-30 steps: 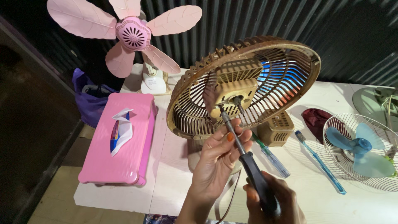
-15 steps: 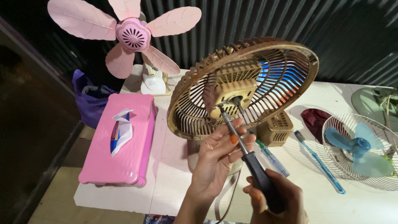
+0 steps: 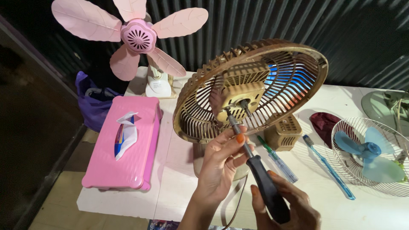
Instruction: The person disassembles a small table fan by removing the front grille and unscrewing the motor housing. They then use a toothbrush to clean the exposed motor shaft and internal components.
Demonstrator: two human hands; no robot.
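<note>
**Screwdriver set against the motor housing of a tan fan**

A white tabletop [image 3: 128, 200] fills the lower part of the head view, backed by a dark corrugated metal wall [image 3: 255, 21]. Near its middle stands the round tan plastic fan guard with its boxy motor housing [image 3: 251, 87], tilted so the rear grille faces the camera; a blue blade glows through the ribs. Behind it to the left rises a pink four-bladed fan without a guard [image 3: 138, 36] on a white base. A flat pink plastic tissue box [image 3: 128, 145] lies along the left edge of the table, a paper tuft poking out of its slot. At the right edge rests a white wire fan cage with a light blue blade [image 3: 370, 155].

The left hand [image 3: 219, 164] is raised just below the guard, its fingertips pinched around the metal shaft of a black-handled screwdriver [image 3: 253, 168]. The right hand [image 3: 285, 204] is wrapped around the black handle, low in the frame. The tip of the shaft meets the motor housing beside its spindle. A thin blue toothbrush [image 3: 328, 168] and a clear-handled tester screwdriver [image 3: 277, 159] lie on the table to the right of the hands.
</note>
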